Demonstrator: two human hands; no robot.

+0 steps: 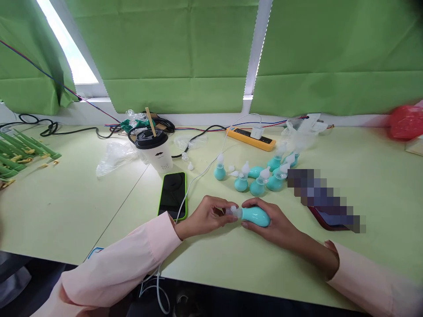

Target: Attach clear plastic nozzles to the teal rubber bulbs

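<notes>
My right hand (pixel 272 222) is wrapped round the turquoise bulb of a nasal aspirator (pixel 256 216), which lies sideways just above the table. With thumb and fingertips, my left hand (pixel 211 215) pinches the clear nozzle (pixel 234 211) at the bulb's left end. Part of that nozzle is hidden by my fingers. Beyond my hands stand several more turquoise bulbs with clear tips, among them one aspirator (pixel 220 169) to the left and another aspirator (pixel 257 185) nearer the middle. A bare turquoise bulb (pixel 255 171) lies on its side among them.
A green-cased phone (pixel 172 193) lies left of my hands, with a white cable (pixel 201 174) across it. Behind it stands a lidded cup (pixel 158 154) with a straw. An orange power strip (pixel 251 138) sits at the back. A second, blurred-out phone (pixel 325 202) lies to the right.
</notes>
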